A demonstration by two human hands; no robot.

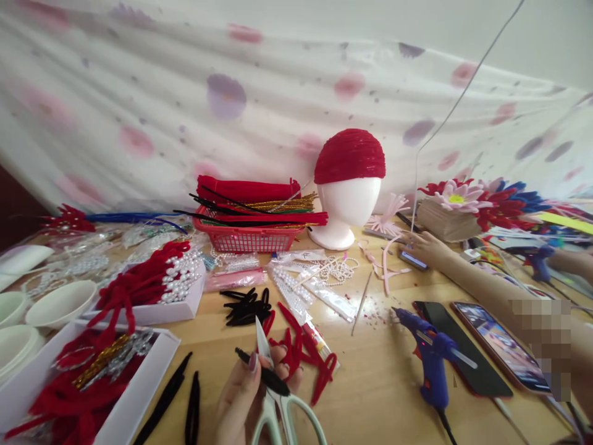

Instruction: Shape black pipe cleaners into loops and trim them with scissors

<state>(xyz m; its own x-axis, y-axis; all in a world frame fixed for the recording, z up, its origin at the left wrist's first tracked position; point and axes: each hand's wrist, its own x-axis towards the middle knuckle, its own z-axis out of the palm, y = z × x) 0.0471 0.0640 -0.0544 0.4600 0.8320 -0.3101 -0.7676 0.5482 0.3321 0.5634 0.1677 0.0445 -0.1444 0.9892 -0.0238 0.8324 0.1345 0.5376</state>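
Note:
My left hand (243, 392) is closed round a pair of pale green-handled scissors (262, 339), its blades pointing up. The same fingers pinch a black fuzzy pipe-cleaner loop (274, 381) across the scissors. Farther off, at the end of an outstretched arm, my right hand (420, 245) is low over the table with fingers stretched out, beside a small blue-and-silver object (413, 259). Just beyond my left hand lie red pipe-cleaner loops (296, 346) and a heap of black loops (245, 307). Two longer black pieces (164, 395) rest to its left.
A blue glue gun (428, 352) and two phones (503, 346) lie beneath my right arm. Behind stand a red basket (257, 240) of pipe cleaners and a white mannequin head (349, 201). White boxes (169, 352) are left. Another person's hand (574, 264) holds a second glue gun.

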